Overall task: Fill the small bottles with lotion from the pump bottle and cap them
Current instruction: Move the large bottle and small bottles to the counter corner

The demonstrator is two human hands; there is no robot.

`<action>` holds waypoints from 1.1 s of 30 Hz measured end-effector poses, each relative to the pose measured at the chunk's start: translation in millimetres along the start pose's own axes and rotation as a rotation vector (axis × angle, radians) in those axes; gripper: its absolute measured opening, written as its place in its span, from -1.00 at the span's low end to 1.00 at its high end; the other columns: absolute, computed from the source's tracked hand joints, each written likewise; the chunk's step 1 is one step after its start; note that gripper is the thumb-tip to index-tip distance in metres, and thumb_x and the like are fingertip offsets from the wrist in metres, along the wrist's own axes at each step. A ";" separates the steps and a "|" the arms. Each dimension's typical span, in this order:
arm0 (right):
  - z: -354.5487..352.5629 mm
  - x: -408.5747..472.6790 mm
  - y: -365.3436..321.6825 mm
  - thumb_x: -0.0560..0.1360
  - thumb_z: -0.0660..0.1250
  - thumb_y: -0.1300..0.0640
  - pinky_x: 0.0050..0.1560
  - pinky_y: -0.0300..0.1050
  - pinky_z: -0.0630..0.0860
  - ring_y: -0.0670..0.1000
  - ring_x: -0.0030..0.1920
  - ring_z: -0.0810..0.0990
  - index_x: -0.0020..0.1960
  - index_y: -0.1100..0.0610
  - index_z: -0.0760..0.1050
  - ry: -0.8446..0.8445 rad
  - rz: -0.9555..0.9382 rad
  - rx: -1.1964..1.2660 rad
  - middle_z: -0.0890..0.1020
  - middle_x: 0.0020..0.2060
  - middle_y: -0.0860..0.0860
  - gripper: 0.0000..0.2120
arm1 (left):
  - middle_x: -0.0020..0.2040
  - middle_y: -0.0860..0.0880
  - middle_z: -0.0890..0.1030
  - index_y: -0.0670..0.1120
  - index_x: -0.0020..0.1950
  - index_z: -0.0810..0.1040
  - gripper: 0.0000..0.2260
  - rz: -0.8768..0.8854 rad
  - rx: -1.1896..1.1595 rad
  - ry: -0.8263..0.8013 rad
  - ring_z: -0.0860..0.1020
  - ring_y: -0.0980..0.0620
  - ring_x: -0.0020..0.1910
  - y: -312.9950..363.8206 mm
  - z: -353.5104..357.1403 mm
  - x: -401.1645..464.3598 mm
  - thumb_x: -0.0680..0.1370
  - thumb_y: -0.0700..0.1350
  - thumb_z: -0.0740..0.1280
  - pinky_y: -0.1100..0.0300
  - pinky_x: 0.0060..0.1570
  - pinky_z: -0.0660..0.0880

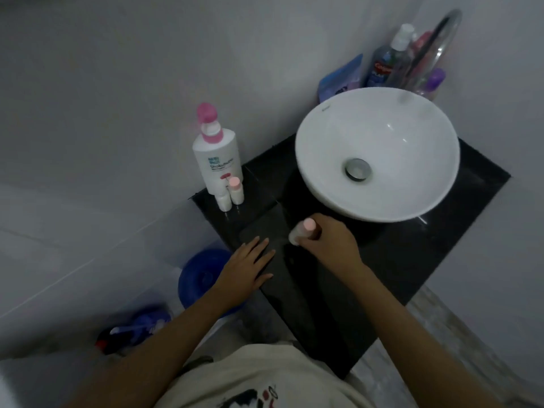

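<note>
Head view looks down on a dark desk (338,290) with a white basin (379,154) at its far right. The right hand (326,242) has its fingers curled round a small bottle (301,231) with a pink cap, held just above or on the desk in front of the basin; blur hides whether its base touches. The left hand (247,269) lies flat on the desk edge, fingers spread and holding nothing. At the far left corner stands the pump bottle (219,160), upright with a pink pump head, and touching its front are two more small bottles, a capped one (236,191) and a plain white one (224,200) whose top I cannot make out. The held bottle looks capped, so the step is likely either setting it down finished or bringing it to be opened. To do it well, keep the bottle upright, place it well clear of the desk edge and the basin's overhang, and use the free left hand to steady it before letting go.
</note>
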State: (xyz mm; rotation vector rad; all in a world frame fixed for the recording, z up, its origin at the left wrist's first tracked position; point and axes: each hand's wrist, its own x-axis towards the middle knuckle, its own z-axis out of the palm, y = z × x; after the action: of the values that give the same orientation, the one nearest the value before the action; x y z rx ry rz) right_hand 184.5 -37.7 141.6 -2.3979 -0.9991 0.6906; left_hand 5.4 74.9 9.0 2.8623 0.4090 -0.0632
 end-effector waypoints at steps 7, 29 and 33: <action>22.9 107.7 -67.7 0.48 0.30 0.04 0.00 -0.06 0.51 0.12 -0.03 0.60 0.05 0.21 0.49 -0.109 -0.142 -0.051 0.64 -0.04 0.13 -0.74 | 0.42 -0.11 0.43 -0.03 0.39 0.40 -0.53 -0.017 -0.031 0.019 0.38 -0.14 0.41 -1.8 10.3 0.1 0.55 0.16 0.13 -0.07 0.35 0.31; 36.0 96.5 -44.8 0.47 0.38 0.08 0.20 0.00 0.50 0.06 0.05 0.56 0.34 0.17 0.39 -0.205 -0.099 0.086 0.59 0.07 0.15 -0.52 | 0.45 -0.10 0.38 -0.03 0.39 0.39 -0.51 -0.029 -0.026 0.010 0.30 -0.13 0.46 -2.5 8.1 2.7 0.51 0.15 0.20 -0.07 0.41 0.25; 36.2 17.4 16.0 0.48 0.35 -0.03 0.13 -0.05 0.51 -0.02 0.03 0.51 0.31 0.13 0.44 -0.005 -0.075 0.061 0.57 0.09 0.08 -0.55 | 0.38 -0.14 0.46 -0.07 0.33 0.46 -0.52 0.037 -0.030 0.020 0.39 -0.17 0.40 3.0 5.4 4.1 0.51 0.15 0.17 -0.12 0.32 0.41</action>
State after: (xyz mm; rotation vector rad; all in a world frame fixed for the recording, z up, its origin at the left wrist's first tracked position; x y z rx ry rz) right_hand 181.8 -27.4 99.8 -2.2949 -1.0496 0.6909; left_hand 10.2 71.9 4.1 2.8418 0.3583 -0.0212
